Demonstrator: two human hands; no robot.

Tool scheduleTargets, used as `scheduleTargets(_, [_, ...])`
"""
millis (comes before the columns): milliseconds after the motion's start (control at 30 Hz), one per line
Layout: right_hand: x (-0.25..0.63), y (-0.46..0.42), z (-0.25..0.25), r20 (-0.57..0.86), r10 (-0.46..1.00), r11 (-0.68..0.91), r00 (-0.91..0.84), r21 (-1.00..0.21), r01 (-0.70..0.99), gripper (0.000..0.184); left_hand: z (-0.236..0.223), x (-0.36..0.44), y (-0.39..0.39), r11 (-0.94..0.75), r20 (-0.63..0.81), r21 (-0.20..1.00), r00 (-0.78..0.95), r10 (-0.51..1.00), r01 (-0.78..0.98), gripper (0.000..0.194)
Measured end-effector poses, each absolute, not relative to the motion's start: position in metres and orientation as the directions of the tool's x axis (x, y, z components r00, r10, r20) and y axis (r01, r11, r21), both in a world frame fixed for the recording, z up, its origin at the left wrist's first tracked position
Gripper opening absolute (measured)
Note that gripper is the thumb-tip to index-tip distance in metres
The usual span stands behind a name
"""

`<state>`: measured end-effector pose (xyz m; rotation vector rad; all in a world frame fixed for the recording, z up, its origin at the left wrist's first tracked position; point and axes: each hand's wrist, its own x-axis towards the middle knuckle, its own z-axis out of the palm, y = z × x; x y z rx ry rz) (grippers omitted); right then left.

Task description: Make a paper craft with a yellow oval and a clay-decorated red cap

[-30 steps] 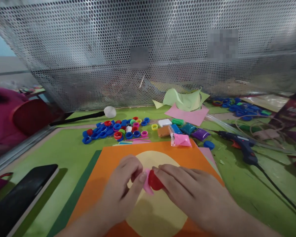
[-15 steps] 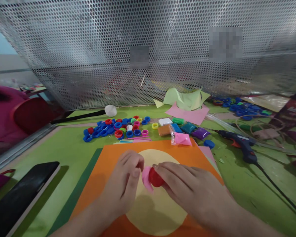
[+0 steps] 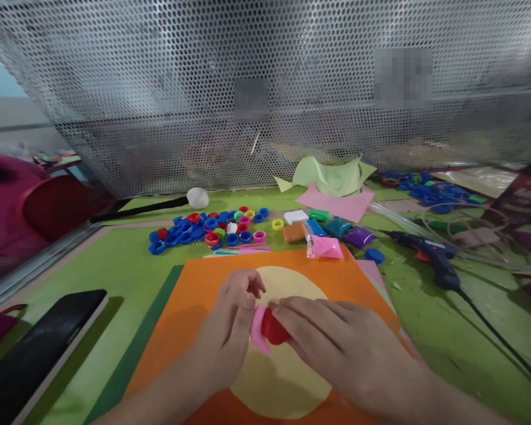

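Note:
My right hand [image 3: 336, 336] grips a red bottle cap [image 3: 274, 326] between thumb and fingers. Along the cap's left side curves a strip of pink modelling clay [image 3: 259, 330], partly standing off it. My left hand [image 3: 230, 324] is right beside the strip, fingers loosely curled with a gap between thumb and fingertips; whether it touches the clay is hard to see. Both hands are above a pale yellow paper circle [image 3: 283, 395] on an orange sheet [image 3: 172, 330]. A torn-open packet of pink clay [image 3: 326, 248] lies at the sheet's far edge.
Several coloured bottle caps [image 3: 186, 234] are heaped beyond the sheet, beside clay packets [image 3: 337, 227]. To the right lies a glue gun [image 3: 433, 257] with its cord. A black phone [image 3: 39, 354] is at left. A perforated metal panel [image 3: 181, 88] closes off the back.
The cap and pink strip have shifted slightly left and down with my right hand. My left hand has moved a little right, and its fingers have uncurled slightly.

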<state>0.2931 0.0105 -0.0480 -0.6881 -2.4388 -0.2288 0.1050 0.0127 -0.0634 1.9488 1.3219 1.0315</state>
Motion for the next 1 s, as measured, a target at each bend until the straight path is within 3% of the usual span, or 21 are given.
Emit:
scheduleTargets(100, [0.293,0.013,-0.049,0.598,0.425,0.839,-0.679,0.020,0.543,0.023,-0.063,0.103,0.015,-0.367,0.302,0.777,0.208,0.930,0.512,0.029])
scheduleTargets(300, [0.299,0.023,-0.051,0.566,0.599,0.684,-0.566,0.005,0.729,0.024,-0.050,0.100,0.019,-0.371,0.343,0.712,0.166,0.925,0.597,0.016])
scheduleTargets(367, [0.301,0.025,-0.050,0.584,0.604,0.678,-0.543,-0.017,0.735,0.024,-0.047,0.100,0.020,-0.399,0.351,0.658,0.209,0.913,0.639,0.024])
scheduleTargets(467, [0.303,0.023,-0.048,0.599,0.624,0.679,-0.501,-0.098,0.727,0.021,-0.046,0.100,0.020,-0.476,0.378,0.600,0.296,0.877,0.643,0.028])
scheduleTargets(633, [0.303,0.018,-0.043,0.575,0.726,0.629,-0.378,-0.332,0.703,0.021,-0.050,0.098,0.014,-0.622,0.484,0.492,0.402,0.777,0.610,0.043])
scheduleTargets(733, [0.303,0.017,-0.041,0.608,0.719,0.628,-0.335,-0.363,0.689,0.020,-0.050,0.099,0.009,-0.664,0.437,0.429,0.503,0.746,0.612,0.051])
scheduleTargets(867, [0.302,0.017,-0.039,0.617,0.714,0.635,-0.330,-0.372,0.677,0.022,-0.053,0.100,0.006,-0.643,0.372,0.477,0.525,0.766,0.600,0.052])
scheduleTargets(1000, [0.302,0.016,-0.042,0.613,0.687,0.689,-0.391,-0.379,0.618,0.021,-0.062,0.100,0.007,-0.554,0.401,0.670,0.388,0.830,0.494,0.055])
